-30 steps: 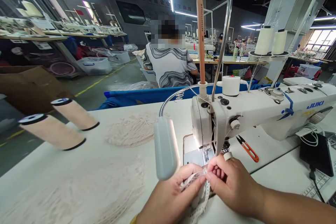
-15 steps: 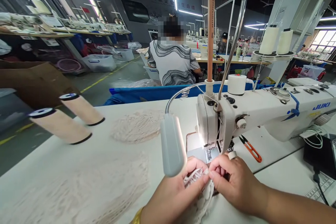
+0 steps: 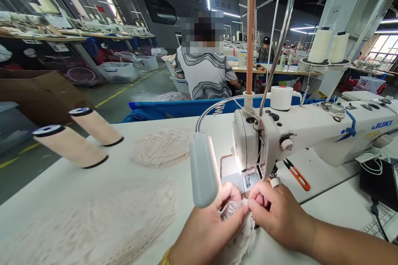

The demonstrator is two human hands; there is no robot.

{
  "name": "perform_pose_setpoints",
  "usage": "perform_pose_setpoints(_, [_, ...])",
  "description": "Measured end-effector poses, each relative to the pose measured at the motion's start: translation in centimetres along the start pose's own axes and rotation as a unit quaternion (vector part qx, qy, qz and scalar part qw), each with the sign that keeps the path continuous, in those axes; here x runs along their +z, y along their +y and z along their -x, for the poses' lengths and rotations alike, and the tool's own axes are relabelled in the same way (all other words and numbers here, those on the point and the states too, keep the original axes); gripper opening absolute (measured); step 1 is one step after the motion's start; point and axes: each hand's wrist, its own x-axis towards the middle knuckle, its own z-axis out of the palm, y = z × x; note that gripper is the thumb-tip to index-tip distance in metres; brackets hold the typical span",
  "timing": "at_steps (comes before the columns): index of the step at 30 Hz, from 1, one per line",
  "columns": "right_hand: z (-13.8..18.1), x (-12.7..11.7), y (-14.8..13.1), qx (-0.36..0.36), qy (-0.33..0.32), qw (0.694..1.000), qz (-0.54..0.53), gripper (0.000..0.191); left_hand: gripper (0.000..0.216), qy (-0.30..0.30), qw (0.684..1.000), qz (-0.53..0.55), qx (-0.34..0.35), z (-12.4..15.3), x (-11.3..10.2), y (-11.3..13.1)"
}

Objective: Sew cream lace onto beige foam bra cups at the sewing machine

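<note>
My left hand (image 3: 208, 225) and my right hand (image 3: 275, 213) meet at the table's near edge, both pinched on a strip of white lace trim (image 3: 238, 219) that hangs down between them. The lace sits just in front of the presser foot (image 3: 248, 179) of a white Juki sewing machine (image 3: 311, 132). A grey gooseneck lamp head (image 3: 203, 169) hangs right above my left hand and hides part of it.
Piles of lace (image 3: 161, 147) lie on the white table (image 3: 124, 182), with two pinkish thread cones (image 3: 71, 145) at the left. Orange thread snips (image 3: 297, 176) rest under the machine arm. A black box (image 3: 377, 184) sits at right. A person (image 3: 203, 70) sits ahead, back turned.
Both hands keep their pinch on the lace and have shifted slightly, gathering it closer under the needle area. The view has moved a little.
</note>
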Motion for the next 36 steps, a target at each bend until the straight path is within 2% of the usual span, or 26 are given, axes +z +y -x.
perform_pose_setpoints(4, [-0.1, 0.4, 0.0, 0.013, -0.009, 0.996, 0.086, 0.018, 0.021, 0.014, 0.997, -0.04, 0.069, -0.3, 0.8, -1.1])
perform_pose_setpoints(6, [-0.2, 0.6, 0.0, 0.027, -0.009, 0.99, 0.139, 0.02, 0.013, 0.048, 0.989, -0.074, 0.122, -0.2, 1.1, -1.7])
perform_pose_setpoints(9, [-0.3, 0.7, 0.0, 0.026, 0.007, 0.983, 0.182, 0.016, 0.019, 0.158, 0.95, -0.148, 0.227, 0.0, 1.2, -2.0])
perform_pose_setpoints(11, [-0.4, 0.7, 0.1, 0.004, 0.014, 0.983, 0.184, 0.015, 0.015, 0.202, 0.915, -0.194, 0.29, 0.0, 1.0, -1.7])
perform_pose_setpoints(12, [-0.4, 0.6, 0.1, -0.01, 0.019, 0.982, 0.186, 0.016, 0.012, 0.202, 0.903, -0.209, 0.316, 0.0, 1.0, -1.5])
perform_pose_setpoints(15, [-0.2, 0.4, 0.5, -0.049, 0.017, 0.978, 0.2, 0.018, 0.027, 0.152, 0.889, -0.219, 0.373, -0.1, 0.9, -1.1])
perform_pose_setpoints(20, [0.3, -0.2, 1.4, -0.126, -0.043, 0.967, 0.219, 0.021, 0.032, 0.096, 0.908, -0.198, 0.356, 0.1, 0.9, -1.7])
perform_pose_setpoints(24, [0.7, -0.4, 1.8, -0.157, -0.028, 0.956, 0.247, 0.022, 0.031, 0.091, 0.907, -0.201, 0.359, 0.4, 0.6, -1.6])
perform_pose_setpoints(36, [0.1, -0.5, 1.7, -0.112, -0.031, 0.957, 0.267, 0.025, 0.028, 0.11, 0.905, -0.204, 0.356, -0.5, 0.2, -0.8])
